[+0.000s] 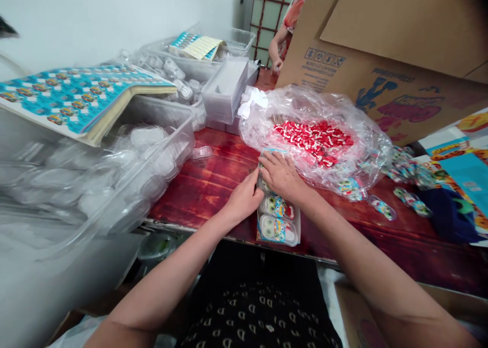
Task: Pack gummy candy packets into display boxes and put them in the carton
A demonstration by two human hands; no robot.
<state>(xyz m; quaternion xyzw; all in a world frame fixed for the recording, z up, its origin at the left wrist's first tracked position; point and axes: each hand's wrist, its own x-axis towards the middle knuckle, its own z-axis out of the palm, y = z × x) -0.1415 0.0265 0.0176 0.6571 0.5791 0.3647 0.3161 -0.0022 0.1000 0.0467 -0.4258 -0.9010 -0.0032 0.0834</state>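
On the table's front part lies a row of clear plastic candy packs with blue printed labels, lined up on a narrow backing or tray. My left hand grips the left edge of this row, fingers curled against it. My right hand lies flat over the far packs, its fingers stretched out and pointing left. It covers part of the row. Just behind is an open clear bag full of small red and white candies.
Clear bins of empty plastic shells line the left, with label sheets on top. A large cardboard box stands at the back right. Filled packs lie scattered to the right. Behind the box, another person's arm shows.
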